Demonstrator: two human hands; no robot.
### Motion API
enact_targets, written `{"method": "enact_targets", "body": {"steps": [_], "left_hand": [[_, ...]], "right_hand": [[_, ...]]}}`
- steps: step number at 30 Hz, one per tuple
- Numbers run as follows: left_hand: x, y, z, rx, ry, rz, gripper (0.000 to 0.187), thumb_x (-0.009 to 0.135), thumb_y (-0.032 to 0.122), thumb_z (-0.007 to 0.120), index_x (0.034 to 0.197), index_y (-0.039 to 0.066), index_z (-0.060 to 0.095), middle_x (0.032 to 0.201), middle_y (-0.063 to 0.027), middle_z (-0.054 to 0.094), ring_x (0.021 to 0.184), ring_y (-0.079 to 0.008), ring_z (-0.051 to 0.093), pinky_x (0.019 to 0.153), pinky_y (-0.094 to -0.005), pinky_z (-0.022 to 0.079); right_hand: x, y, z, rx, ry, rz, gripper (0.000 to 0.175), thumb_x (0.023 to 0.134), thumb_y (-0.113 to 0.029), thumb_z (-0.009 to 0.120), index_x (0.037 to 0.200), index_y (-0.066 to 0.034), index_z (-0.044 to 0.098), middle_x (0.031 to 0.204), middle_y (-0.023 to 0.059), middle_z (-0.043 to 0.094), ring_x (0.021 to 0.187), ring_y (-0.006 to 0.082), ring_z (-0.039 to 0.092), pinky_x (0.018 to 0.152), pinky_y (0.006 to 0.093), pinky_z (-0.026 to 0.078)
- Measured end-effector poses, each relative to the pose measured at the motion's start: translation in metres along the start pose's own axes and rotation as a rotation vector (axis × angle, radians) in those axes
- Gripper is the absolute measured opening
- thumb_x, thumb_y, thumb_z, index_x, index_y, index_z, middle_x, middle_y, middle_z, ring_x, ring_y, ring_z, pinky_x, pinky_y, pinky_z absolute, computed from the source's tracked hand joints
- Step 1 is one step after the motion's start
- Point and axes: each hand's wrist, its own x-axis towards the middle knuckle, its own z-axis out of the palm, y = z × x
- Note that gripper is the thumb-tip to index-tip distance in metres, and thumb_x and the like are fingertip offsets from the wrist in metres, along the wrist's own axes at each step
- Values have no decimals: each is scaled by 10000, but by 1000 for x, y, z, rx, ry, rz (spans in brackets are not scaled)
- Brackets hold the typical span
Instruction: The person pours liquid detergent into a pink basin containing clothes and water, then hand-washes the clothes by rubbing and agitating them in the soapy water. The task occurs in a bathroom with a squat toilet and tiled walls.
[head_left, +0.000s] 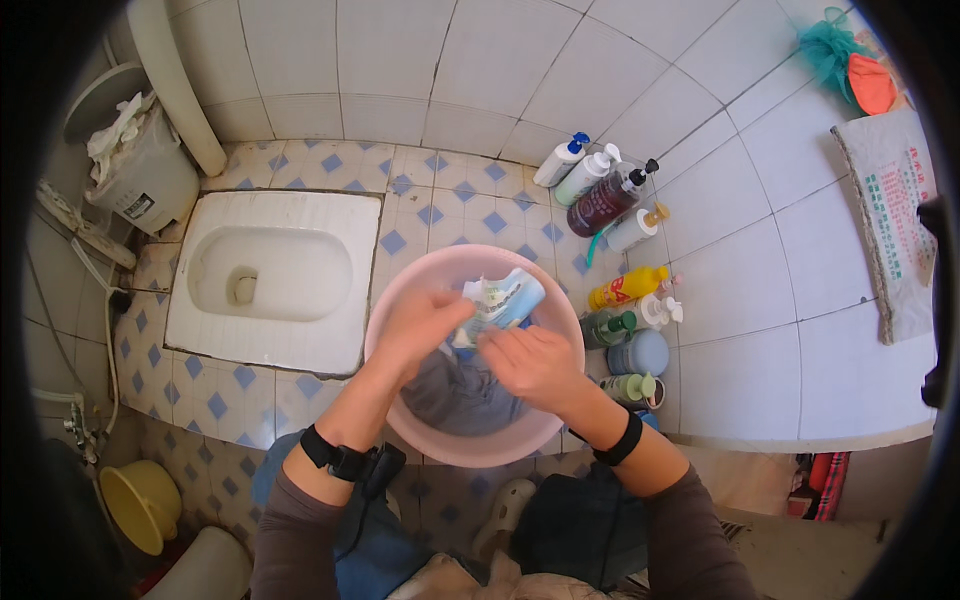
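Observation:
A white and blue printed plastic packet (504, 296) is held over a pink plastic basin (478, 451). My left hand (424, 322) grips the packet's left edge between thumb and fingers. My right hand (531, 367) pinches its lower edge, the fingers slightly blurred. Dark grey cloth (461, 394) lies in the basin below, with some blue material partly hidden behind my right hand. Whether the packet is torn open cannot be made out.
Left of the basin is a white squat toilet (274, 277). Pump bottles (607, 199) and a yellow bottle (626, 287) line the right wall. A full waste bin (142, 172) stands far left, and a yellow bucket (139, 502) lower left.

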Motion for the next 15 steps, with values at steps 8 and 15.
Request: {"method": "enact_targets", "body": {"steps": [8, 15], "left_hand": [[-5, -16, 3, 30, 27, 239, 272, 968, 201, 679, 1095, -31, 742, 842, 0, 704, 759, -73, 579, 695, -284, 476], [-20, -3, 6, -261, -280, 357, 255, 1022, 107, 617, 1198, -58, 700, 1115, -75, 722, 998, -105, 634, 905, -275, 506]], "right_hand": [[-14, -31, 3, 435, 123, 634, 241, 761, -38, 780, 974, -69, 671, 914, 46, 664, 796, 188, 662, 715, 288, 511], [-66, -58, 21, 1364, 506, 1584, 874, 745, -17, 858, 1489, -85, 404, 1438, 98, 506, 1308, 207, 509, 1042, 396, 454]]}}
